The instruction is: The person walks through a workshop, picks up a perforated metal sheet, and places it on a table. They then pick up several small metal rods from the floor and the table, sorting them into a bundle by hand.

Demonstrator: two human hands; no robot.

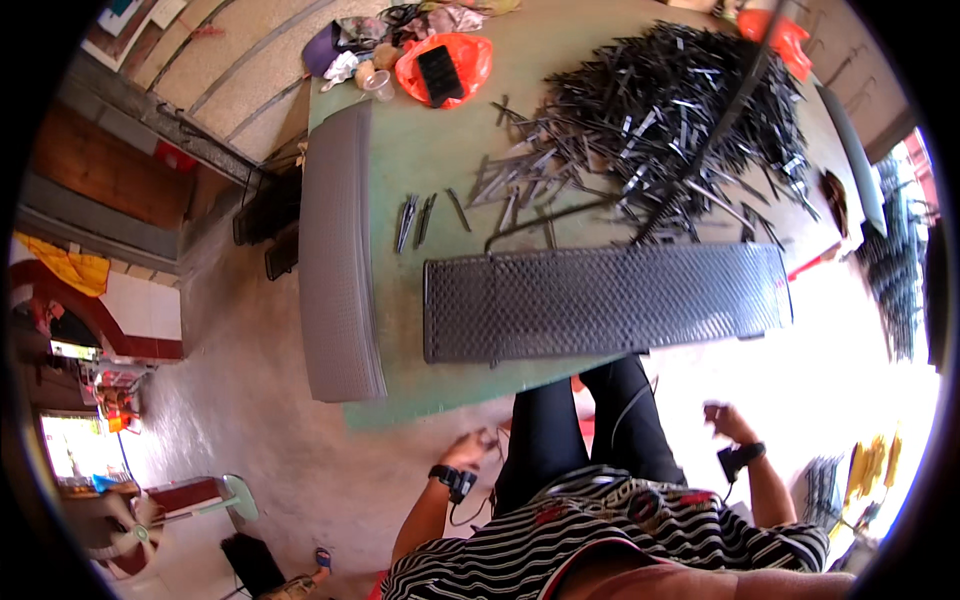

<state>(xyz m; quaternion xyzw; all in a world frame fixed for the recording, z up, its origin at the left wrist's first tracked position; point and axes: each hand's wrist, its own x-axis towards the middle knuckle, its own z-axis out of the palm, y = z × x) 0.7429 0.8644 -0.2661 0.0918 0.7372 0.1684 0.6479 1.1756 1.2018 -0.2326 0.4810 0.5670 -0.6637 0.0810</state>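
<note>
Your forearms reach forward on either side of your thighs, your left hand [468, 450] and right hand [734, 424] turned inward, both apart from the green table [440, 395]. Blur hides whether your fingers are loose or clenched. The black mesh rack [608, 303] lies before you along the table's near edge.

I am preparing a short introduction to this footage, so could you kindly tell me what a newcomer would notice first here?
The big heap of thin black pieces on the far right of the green table would probably catch the eye first. Next comes the dark mesh panel along the table's near edge, then the orange-red bag with a flat black object on it, left of the heap.
</note>
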